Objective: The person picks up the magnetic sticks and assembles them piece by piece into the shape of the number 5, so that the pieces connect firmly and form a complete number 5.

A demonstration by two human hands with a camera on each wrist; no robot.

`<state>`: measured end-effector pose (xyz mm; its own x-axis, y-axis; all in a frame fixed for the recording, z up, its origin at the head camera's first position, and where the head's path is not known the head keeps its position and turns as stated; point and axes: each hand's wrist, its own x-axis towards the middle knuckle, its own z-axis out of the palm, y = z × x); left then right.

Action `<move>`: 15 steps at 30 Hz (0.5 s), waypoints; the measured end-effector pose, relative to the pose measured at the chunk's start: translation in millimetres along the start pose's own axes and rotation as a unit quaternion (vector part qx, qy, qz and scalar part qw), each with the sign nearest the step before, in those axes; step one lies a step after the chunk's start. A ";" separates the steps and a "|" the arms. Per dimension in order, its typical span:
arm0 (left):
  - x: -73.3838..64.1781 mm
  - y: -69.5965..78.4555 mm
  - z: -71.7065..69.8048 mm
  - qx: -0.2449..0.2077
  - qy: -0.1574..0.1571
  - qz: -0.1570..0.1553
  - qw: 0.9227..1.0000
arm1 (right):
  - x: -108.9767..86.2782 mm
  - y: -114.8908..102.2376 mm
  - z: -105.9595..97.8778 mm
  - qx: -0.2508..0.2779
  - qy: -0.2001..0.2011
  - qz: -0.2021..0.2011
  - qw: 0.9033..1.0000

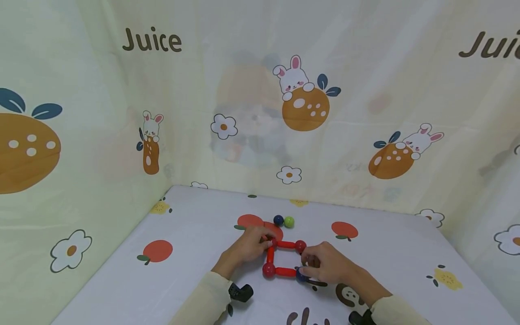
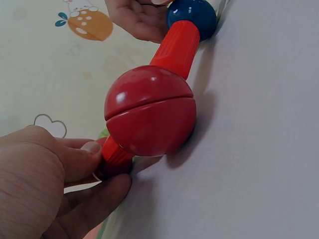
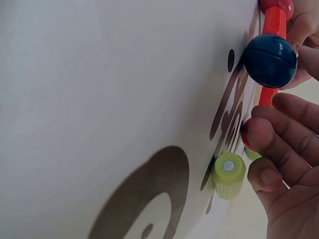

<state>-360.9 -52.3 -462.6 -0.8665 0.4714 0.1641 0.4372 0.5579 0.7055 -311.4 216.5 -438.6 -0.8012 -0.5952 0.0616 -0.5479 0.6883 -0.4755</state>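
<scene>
My left hand [image 1: 256, 241] pinches the far-left red ball [image 1: 274, 243] of a square made from toy building balls and short red rods. The near-left red ball [image 2: 150, 110] looms large in the left wrist view. From it a red rod [image 1: 286, 272] runs to a blue ball [image 3: 270, 60] at the near-right corner. My right hand [image 1: 325, 264] holds this blue ball, thumb against its side, other fingers curled beside it. Another red rod [image 1: 286, 244] joins the far-left ball to the far-right red ball [image 1: 300, 246]. A light green rod [image 3: 229, 175] with a grey end dot lies near my right fingers.
Behind the square, a dark blue ball [image 1: 278, 220] and a green ball [image 1: 289, 221] sit side by side. The white table cover [image 1: 195, 216] carries printed fruit and figures. A patterned curtain [image 1: 183, 90] stands around the table's back and sides.
</scene>
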 end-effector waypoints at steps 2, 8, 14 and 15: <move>-0.1 0.3 0.0 0.000 0.000 0.001 1.000 | -0.7 0.2 -0.6 0.002 0.003 0.000 1.000; -0.3 0.6 0.4 0.003 0.003 0.005 1.000 | -0.9 2.3 -3.2 -0.016 0.022 -0.003 1.000; 0.9 -2.2 0.9 0.009 0.005 0.019 1.000 | -3.0 5.4 -5.5 -0.047 0.068 -0.004 0.997; 1.1 -2.5 1.0 0.011 0.005 0.021 1.000 | -3.2 5.9 -5.2 -0.056 0.079 0.001 0.995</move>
<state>-362.7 -52.5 -464.9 -0.8492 0.4883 0.2008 0.4790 0.5527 0.6819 -313.3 224.6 -437.1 -0.8250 -0.5279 0.2018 -0.5630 0.7360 -0.3759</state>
